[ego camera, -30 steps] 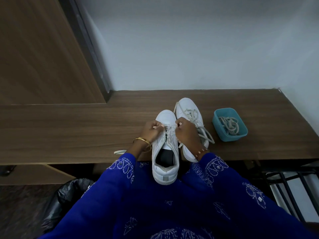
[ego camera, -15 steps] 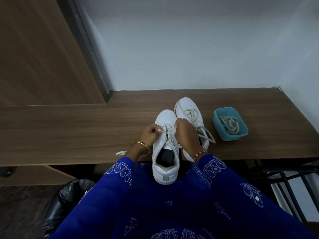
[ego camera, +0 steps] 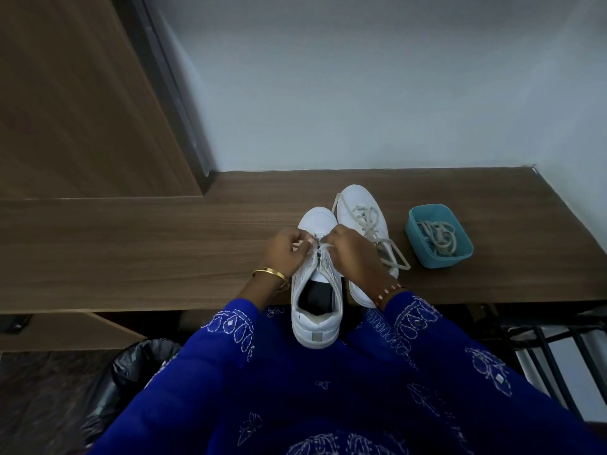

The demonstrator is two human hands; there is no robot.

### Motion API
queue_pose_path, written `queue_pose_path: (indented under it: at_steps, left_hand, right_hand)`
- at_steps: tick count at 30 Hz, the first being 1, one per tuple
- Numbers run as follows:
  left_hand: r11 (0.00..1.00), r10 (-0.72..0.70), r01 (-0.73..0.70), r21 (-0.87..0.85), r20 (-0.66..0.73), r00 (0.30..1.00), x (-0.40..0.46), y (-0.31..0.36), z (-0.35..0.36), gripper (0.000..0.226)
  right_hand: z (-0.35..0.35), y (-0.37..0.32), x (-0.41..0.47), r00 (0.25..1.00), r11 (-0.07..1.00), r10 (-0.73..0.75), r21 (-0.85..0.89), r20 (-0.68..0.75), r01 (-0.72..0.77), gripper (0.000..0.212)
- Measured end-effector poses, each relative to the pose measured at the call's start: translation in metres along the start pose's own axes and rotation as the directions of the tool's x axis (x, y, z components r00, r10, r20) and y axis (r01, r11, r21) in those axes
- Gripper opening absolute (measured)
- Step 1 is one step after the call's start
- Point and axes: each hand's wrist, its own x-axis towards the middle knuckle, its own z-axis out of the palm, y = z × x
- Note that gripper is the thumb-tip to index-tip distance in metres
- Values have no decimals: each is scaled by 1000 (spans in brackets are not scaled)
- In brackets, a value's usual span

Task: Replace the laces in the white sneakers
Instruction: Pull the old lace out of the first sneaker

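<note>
Two white sneakers stand side by side on the wooden desk (ego camera: 131, 244). The near sneaker (ego camera: 316, 310) hangs half over the desk's front edge, heel towards me. My left hand (ego camera: 285, 252) and my right hand (ego camera: 349, 254) meet over its upper eyelets, each pinching the white lace (ego camera: 320, 257) threaded there. The far sneaker (ego camera: 359, 208) lies to the right, its loose lace (ego camera: 387, 249) trailing onto the desk. A spare lace (ego camera: 438, 238) is coiled in a teal tub (ego camera: 427, 257).
The teal tub stands on the desk right of the shoes. A white wall (ego camera: 361, 93) runs behind the desk and a wooden panel (ego camera: 65, 93) rises at the left. Below the desk are a black bin bag (ego camera: 131, 372) and a dark metal rack (ego camera: 558, 343).
Both hands stay at the near sneaker's eyelets and have shifted slightly, the fingertips now close together over the lace. The lace end seen left of my wrist earlier is out of sight.
</note>
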Motion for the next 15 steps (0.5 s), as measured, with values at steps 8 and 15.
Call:
queue_pose_path:
  at_steps: [8,15]
  left_hand:
    - [965,21,-30,262,35,999,-2,-5,1,9]
    - [811,-318,287,-510,28,948,-16,-3,-30,35]
  right_hand:
    - [0,-6,2,997,989,2,-147,-77,-13,14]
    - [-29,19,-12,855,907,395,290,-336,-305,11]
